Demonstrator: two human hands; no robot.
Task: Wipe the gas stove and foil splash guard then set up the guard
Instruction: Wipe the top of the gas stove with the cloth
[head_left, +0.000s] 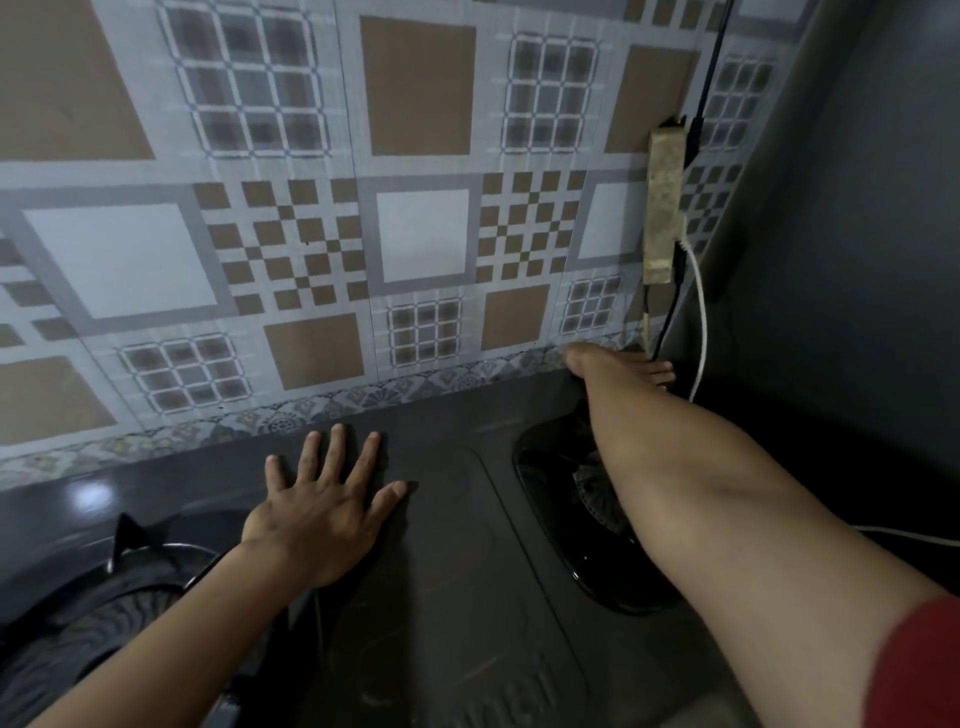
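Note:
The dark gas stove (447, 561) fills the lower part of the view, with one burner (104, 613) at the lower left and another (587, 499) at the right, partly hidden by my right forearm. My left hand (322, 514) lies flat on the stove top between the burners, fingers spread, holding nothing. My right hand (618, 366) reaches to the stove's far right corner at the foot of the wall. Its fingers are partly hidden and I cannot tell whether it holds anything. No foil splash guard or cloth is in view.
A patterned tiled wall (363, 208) rises right behind the stove. A worn power strip (665, 202) hangs on it at the right, with a black cable (675, 306) and a white cable (702, 322) running down beside my right hand. A dark grey side wall (857, 234) closes the right.

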